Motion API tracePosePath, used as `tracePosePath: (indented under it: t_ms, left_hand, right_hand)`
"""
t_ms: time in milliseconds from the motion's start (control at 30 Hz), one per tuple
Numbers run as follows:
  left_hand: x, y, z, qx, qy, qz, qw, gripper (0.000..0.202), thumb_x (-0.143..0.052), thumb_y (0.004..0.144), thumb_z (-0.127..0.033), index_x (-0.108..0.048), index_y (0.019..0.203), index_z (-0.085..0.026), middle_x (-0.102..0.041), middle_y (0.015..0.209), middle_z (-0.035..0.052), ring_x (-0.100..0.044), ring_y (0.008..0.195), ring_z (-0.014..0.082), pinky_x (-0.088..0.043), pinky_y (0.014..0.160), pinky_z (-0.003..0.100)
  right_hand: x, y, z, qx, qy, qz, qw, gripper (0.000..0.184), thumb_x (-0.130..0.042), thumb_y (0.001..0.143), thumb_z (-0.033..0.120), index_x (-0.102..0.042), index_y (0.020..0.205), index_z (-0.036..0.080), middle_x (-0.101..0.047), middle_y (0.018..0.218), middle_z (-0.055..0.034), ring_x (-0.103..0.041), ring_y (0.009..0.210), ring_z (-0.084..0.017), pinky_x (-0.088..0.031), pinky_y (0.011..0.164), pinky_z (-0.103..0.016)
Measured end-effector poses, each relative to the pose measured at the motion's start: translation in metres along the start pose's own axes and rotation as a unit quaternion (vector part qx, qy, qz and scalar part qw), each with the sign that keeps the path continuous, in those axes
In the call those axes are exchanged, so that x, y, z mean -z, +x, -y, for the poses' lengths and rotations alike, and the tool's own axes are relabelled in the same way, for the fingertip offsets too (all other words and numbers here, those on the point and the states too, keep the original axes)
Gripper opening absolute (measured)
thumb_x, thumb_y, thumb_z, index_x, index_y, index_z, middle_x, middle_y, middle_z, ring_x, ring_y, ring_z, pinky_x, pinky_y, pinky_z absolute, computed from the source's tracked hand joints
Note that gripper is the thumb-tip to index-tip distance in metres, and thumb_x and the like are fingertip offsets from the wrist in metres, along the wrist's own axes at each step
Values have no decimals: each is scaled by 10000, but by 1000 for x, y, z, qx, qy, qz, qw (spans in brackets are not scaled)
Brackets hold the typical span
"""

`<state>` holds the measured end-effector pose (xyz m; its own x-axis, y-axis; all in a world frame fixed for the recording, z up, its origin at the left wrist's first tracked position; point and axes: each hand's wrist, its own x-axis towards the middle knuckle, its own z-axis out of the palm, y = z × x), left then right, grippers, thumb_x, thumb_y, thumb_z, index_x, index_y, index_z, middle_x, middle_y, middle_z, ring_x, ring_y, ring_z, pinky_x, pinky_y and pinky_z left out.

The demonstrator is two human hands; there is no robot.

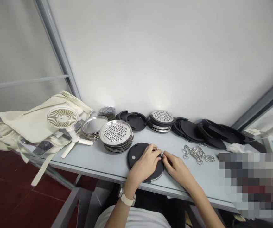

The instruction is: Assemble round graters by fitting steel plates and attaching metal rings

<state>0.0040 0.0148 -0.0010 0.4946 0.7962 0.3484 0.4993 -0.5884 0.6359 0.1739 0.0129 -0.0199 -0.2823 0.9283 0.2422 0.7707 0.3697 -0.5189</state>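
Head view: my left hand [144, 163] rests on a round black disc [136, 156] on the pale grey table [84, 161], and my right hand [178, 167] meets it at the edge. Curled fingertips [165, 155] from both hands pinch a small metal piece [161, 155]. Stacked perforated steel plates [116, 133] stand beyond; a heap of linked steel rings [197, 154] lies to my right.

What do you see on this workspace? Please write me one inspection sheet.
Surface: pale grey table.
Things: black round disc, left hand on it, right hand at its edge.
Clutter: metal rings, stacked metal plates with holes, black lids, white fan, cloth bag.
Hands: both bare, fingers meeting at the disc's edge; watch on left wrist.
Cables: nothing seen.
Surroundings: white wall, red floor.
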Motion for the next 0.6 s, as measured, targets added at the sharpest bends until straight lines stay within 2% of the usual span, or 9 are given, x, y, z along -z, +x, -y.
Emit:
tracePosePath:
  t_ms: [300, 600]
  left_hand:
    - [-1, 0, 1, 0, -5, -1, 1000, 256, -396, 932, -147, -519, 1149, -208, -446, 1194, 87, -455, 1158, 200, -391, 1020, 360]
    - [0, 0, 0, 9, -11, -2, 1000, 223, -418, 929, -156, -507, 1127, -210, -461, 1167, 76, -468, 1132, 193, -409, 1003, 344]
  right_hand:
    - [-2, 0, -2, -8, -7, 4, 1000, 220, -310, 934, 284, -442, 768, 226, -570, 663, -15, -552, 616, -183, -349, 583, -264]
    - [-1, 1, -4, 4, -16, 5, 1000, 228, -290, 937, 269, -488, 833, 225, -591, 691, -17, -572, 648, -187, -370, 611, -265]
